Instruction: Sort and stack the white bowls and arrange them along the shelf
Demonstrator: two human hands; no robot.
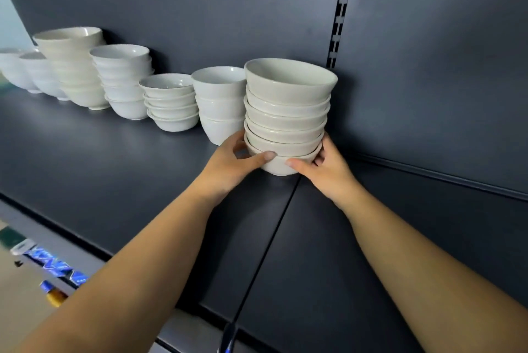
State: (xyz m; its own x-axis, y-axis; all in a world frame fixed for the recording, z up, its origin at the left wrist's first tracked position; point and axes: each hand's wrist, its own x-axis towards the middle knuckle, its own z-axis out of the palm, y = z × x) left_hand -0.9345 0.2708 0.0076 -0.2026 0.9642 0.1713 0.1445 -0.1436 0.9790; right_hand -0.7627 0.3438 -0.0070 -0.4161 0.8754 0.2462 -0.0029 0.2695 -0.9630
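Gripping 6-bowl stack (287, 112): L hand (228, 165), R hand (328, 171); 6 other stacks (171, 102).

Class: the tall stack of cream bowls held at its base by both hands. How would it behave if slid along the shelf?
Probably top-heavy: the stack rises several bowls high on one narrow foot; a shove could tip it. Likely heavy and breakable; it looks ceramic. The left hand and right hand grip only the bottom bowl, so the rest may shift.

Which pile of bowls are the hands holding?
The stack at the right end of the row. The left hand and right hand grip its bottom bowl from either side; neither grips the other stacks.
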